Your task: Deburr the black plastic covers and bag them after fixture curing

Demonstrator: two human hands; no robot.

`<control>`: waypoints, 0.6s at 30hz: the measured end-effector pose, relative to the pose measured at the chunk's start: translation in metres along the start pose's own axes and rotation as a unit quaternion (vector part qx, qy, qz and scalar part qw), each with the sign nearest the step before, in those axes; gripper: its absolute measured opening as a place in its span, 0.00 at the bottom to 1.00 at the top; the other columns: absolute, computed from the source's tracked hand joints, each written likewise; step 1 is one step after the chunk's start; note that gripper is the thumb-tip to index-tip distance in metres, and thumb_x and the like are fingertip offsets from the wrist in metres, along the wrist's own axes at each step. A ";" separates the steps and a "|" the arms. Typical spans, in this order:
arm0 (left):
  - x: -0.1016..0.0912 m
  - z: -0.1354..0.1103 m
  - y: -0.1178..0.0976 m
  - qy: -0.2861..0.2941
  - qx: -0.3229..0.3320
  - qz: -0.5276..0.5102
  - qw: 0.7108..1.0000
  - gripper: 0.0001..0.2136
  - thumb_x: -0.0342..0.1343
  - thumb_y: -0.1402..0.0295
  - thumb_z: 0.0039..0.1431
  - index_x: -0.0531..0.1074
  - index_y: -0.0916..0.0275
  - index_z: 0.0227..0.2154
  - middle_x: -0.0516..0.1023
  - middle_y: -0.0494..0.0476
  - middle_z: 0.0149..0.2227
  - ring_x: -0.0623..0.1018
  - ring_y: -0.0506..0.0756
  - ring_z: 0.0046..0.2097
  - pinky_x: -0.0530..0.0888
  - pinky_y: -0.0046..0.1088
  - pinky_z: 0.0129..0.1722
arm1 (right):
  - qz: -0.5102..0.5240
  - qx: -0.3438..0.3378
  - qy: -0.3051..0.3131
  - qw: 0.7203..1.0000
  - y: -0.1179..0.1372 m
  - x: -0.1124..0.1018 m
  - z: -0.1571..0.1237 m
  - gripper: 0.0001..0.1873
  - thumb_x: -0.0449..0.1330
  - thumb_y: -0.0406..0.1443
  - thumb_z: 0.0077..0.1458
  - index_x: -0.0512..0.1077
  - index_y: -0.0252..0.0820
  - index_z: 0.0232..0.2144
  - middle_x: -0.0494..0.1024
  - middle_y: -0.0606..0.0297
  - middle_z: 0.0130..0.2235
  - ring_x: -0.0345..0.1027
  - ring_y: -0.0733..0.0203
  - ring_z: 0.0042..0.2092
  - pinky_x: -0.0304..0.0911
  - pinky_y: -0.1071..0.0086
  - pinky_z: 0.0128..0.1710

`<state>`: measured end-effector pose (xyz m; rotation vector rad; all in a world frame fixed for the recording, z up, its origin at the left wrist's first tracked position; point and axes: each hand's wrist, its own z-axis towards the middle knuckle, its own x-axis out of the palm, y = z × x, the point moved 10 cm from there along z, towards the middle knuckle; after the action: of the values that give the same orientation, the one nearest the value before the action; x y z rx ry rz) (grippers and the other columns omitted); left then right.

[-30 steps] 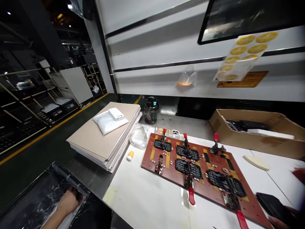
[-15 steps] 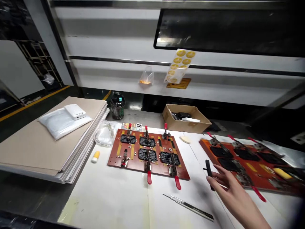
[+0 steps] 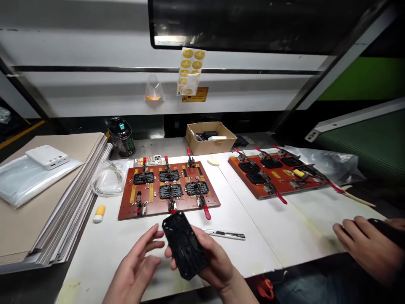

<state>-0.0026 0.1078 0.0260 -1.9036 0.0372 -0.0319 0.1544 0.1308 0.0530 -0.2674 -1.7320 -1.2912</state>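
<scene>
right hand (image 3: 217,264) fingers closed round black part (image 3: 185,245), held over white table (image 3: 268,236) just before red fixture board (image 3: 126,204). left hand (image 3: 136,266) open beside it, contact unclear. better: grip edges, steady with left.

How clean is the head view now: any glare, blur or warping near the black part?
Head view: black plastic part in the right hand reads sharp, evenly lit; left hand slightly soft; glare streak on the dark panel above; edges bow and darken toward the corners.
</scene>
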 end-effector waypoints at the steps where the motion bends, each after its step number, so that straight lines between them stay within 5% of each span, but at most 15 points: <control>1: 0.023 0.007 -0.010 0.027 -0.001 -0.027 0.999 0.32 0.61 0.42 0.55 0.74 0.55 0.57 0.81 0.60 0.45 0.79 0.61 0.44 0.77 0.34 0.47 | 0.020 0.005 0.002 1.000 -0.007 0.002 -0.003 0.30 0.59 0.52 0.62 0.72 0.33 0.55 0.82 0.48 0.42 0.80 0.55 0.39 0.71 0.69 0.39; 5: 0.073 0.021 -0.014 0.087 -0.020 -0.045 0.995 0.23 0.57 0.45 0.61 0.80 0.61 0.43 0.72 0.50 0.24 0.71 0.52 0.25 0.72 0.25 0.28 | 0.030 0.006 -0.093 0.995 -0.026 -0.025 -0.023 0.28 0.59 0.52 0.63 0.72 0.36 0.54 0.81 0.54 0.39 0.78 0.60 0.32 0.70 0.76 0.26; 11: 0.081 0.018 0.026 0.115 -0.063 -0.021 0.991 0.22 0.62 0.46 0.56 0.83 0.63 0.36 0.83 0.58 0.35 0.79 0.59 0.38 0.78 0.31 0.40 | -0.036 0.008 -0.278 0.960 -0.024 -0.077 -0.060 0.25 0.64 0.52 0.60 0.76 0.34 0.41 0.76 0.62 0.32 0.68 0.69 0.23 0.64 0.81 0.14; 18: 0.083 0.001 0.045 0.071 -0.129 -0.061 0.987 0.24 0.68 0.45 0.49 0.84 0.65 0.32 0.85 0.63 0.32 0.82 0.57 0.34 0.78 0.25 0.34 | -0.133 0.041 -0.295 0.945 -0.006 -0.092 -0.056 0.26 0.62 0.56 0.59 0.74 0.37 0.36 0.71 0.68 0.26 0.61 0.71 0.20 0.56 0.81 0.12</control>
<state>0.0797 0.0903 -0.0168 -2.1585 0.0223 -0.2556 0.2313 0.1118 -0.0203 -0.4145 -2.3903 -1.4173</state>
